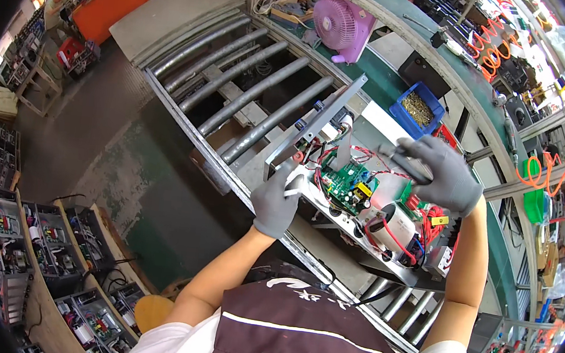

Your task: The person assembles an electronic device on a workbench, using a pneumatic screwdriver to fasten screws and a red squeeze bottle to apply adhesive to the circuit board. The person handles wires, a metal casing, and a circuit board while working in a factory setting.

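Observation:
An open metal chassis (377, 262) sits in front of me, holding a green circuit board (348, 181), a large white cylinder (400, 230) and red wires (433, 226). My left hand (274, 204), in a grey glove, is closed at the near end of the upright metal end panel (322, 120); a small white piece shows beside its fingers. Over the board's right side, my gloved right hand (447, 176) is wrapped round a dark-handled tool (408, 167). Motion smears the tool's far end, so its kind is unclear.
Metal rollers (262, 103) run left of the chassis. Beyond it stand a blue bin (398, 110) of small brass-coloured parts and a purple fan (341, 25). Orange coiled hoses (534, 172) hang at right. More open chassis (52, 236) line the lower left.

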### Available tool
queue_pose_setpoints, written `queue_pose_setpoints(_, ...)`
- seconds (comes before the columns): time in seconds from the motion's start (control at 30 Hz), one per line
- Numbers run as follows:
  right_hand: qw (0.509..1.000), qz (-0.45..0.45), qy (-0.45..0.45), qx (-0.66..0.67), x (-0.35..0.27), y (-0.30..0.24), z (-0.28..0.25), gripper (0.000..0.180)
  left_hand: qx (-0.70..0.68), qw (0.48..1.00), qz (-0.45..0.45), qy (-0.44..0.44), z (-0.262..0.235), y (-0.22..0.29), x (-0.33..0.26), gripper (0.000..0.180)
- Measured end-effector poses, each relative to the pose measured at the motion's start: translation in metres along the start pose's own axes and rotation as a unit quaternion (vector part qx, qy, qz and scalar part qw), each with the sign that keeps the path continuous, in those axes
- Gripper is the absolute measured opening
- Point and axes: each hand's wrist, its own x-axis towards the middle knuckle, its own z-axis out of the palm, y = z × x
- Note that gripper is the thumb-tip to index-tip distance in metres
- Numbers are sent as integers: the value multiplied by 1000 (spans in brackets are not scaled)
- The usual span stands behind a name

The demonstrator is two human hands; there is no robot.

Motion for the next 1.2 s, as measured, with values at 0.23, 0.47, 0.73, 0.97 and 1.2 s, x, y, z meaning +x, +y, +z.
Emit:
queue_pose_setpoints(0.23,961,-24,41,-274,54,13,33,65,162,981,104,-29,16,1,27,44)
queue_pose_setpoints(0.47,941,-129,-6,-311,93,3,58,41,192,969,134,-82,18,1,33,27)
queue_pose_setpoints(0.73,923,-199,-9,-330,106,2,58,12,200,969,133,-62,22,5,35,18)
queue_pose_setpoints(0.97,920,-201,-19,-336,109,0,57,14,193,973,125,-21,27,2,35,16)
queue_pose_setpoints(1.2,927,-197,-34,-318,116,0,56,12,149,986,77,-3,29,3,37,18)
